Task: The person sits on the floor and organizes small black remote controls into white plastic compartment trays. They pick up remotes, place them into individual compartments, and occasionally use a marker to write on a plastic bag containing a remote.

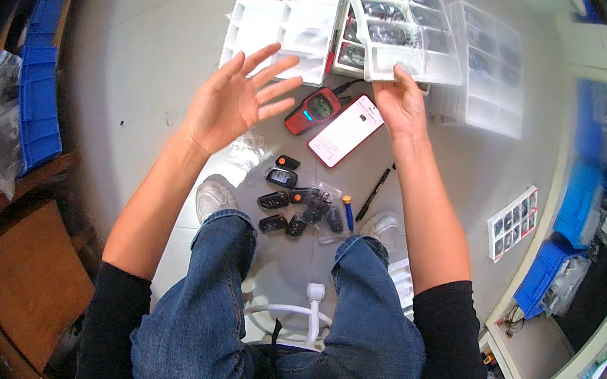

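My right hand (403,102) grips the near edge of a clear plastic compartment box (396,65), which holds black car key fobs in bags and is raised over another filled box (351,54). With its fingers spread, my left hand (239,89) is in the air just in front of a white compartment tray (255,21) with bagged items in its far cells. Between the hands, a red handheld device (317,109) with a small screen lies beside a smartphone (346,131) whose screen is lit. Several black key fobs (274,200) are on the floor between my feet, some in a clear bag.
A blue screwdriver with a yellow end (348,214) and a black pen (375,195) lie near my right shoe. Stacked clear boxes (490,76) stand at the right, with a small box of fobs (512,221) nearer. Blue bins (40,109) line both sides.
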Demonstrator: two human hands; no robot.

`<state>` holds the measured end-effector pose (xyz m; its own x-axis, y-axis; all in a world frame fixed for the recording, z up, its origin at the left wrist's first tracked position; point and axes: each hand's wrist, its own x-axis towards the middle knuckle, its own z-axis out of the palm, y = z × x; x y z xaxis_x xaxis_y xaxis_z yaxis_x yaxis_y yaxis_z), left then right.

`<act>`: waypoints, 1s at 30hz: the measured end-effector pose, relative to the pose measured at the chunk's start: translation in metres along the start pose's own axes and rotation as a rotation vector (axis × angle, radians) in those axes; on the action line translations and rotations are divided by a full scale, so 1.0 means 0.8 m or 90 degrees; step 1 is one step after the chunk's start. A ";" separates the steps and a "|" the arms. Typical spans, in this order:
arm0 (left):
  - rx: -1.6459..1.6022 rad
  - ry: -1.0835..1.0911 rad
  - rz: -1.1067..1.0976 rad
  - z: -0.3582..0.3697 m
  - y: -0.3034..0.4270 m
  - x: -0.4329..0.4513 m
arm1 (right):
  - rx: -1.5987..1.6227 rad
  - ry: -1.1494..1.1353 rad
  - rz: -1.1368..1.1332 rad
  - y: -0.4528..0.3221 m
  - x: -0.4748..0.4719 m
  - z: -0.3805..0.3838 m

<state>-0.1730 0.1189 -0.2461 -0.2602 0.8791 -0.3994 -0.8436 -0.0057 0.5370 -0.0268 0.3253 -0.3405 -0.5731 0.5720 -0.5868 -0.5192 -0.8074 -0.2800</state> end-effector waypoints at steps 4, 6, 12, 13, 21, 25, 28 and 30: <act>0.035 0.047 -0.039 -0.007 -0.014 -0.025 | -0.017 0.025 0.062 0.003 0.014 -0.010; 0.012 0.053 -0.057 -0.019 -0.026 -0.034 | -0.075 0.047 0.100 0.002 0.008 -0.001; 0.000 0.092 -0.114 -0.022 -0.065 -0.069 | -0.161 0.059 0.051 0.018 -0.013 0.008; -0.004 0.104 -0.118 -0.022 -0.070 -0.077 | -0.146 0.046 0.017 0.020 -0.014 0.008; 0.035 0.112 -0.104 -0.029 -0.055 -0.151 | -0.200 0.066 0.104 0.036 -0.003 -0.003; 0.192 0.172 -0.062 0.019 -0.009 -0.208 | -0.400 0.034 0.174 0.014 -0.088 -0.060; 0.333 0.172 -0.007 0.074 0.026 -0.259 | -0.535 0.071 0.130 -0.013 -0.221 -0.129; 0.414 0.145 0.042 0.102 0.043 -0.309 | -0.553 0.090 0.023 -0.028 -0.303 -0.183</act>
<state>-0.0994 -0.0592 -0.0682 -0.4534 0.7644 -0.4584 -0.3877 0.2939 0.8737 0.2165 0.1837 -0.3037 -0.4665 0.5677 -0.6783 0.1960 -0.6814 -0.7051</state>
